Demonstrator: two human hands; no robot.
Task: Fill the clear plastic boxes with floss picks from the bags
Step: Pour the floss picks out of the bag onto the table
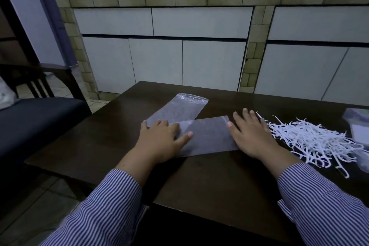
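Two empty clear zip bags lie flat on the dark wooden table (209,185). The far bag (179,109) points away from me; the near bag (209,138) lies crosswise and overlaps its near end. My left hand (161,140) rests palm down on the left end of both bags, fingers spread. My right hand (251,136) lies flat on the near bag's right end. A loose heap of white floss picks (311,140) sits just right of my right hand. A clear plastic box (359,126) shows partly at the right edge.
A dark chair with a black seat cushion (40,114) stands left of the table. A tiled counter with white panels (179,46) runs behind the table's far edge. The table's near edge is close to my sleeves.
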